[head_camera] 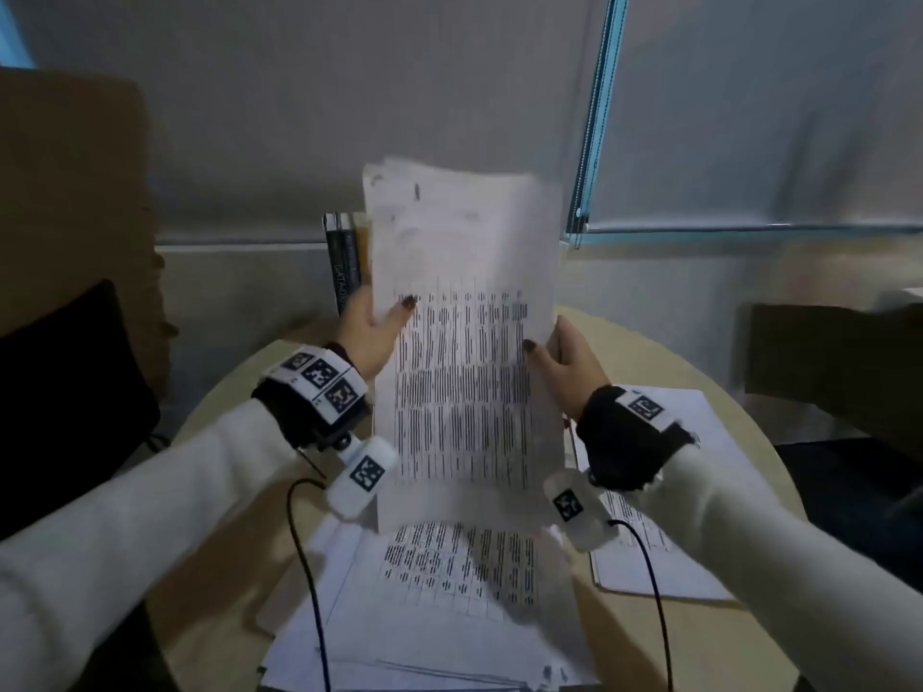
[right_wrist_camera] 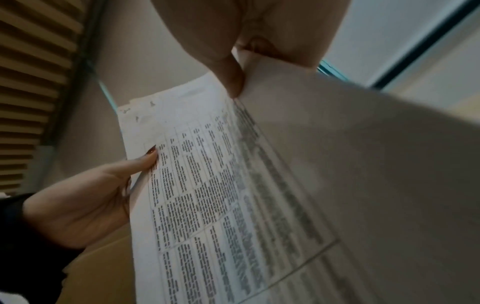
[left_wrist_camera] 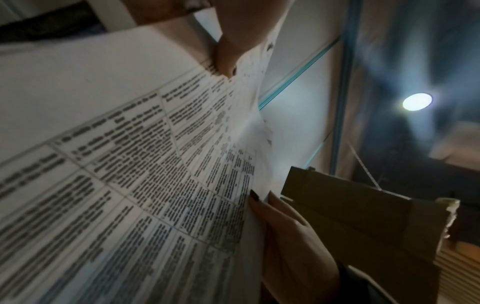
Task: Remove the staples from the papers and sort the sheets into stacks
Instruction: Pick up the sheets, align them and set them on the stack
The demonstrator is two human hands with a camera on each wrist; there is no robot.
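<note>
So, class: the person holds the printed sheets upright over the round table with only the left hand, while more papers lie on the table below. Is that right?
Not quite. Both hands hold the printed sheets: the left hand grips the left edge and the right hand the right edge, as the head view shows. The rest stands: the sheets are upright over the round table, and more papers lie below.

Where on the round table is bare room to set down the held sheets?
Bare wood shows on the table at the near right, between the loose pile and the right stack, and behind the held sheets. The near middle, under both hands, is crowded with paper.
</note>
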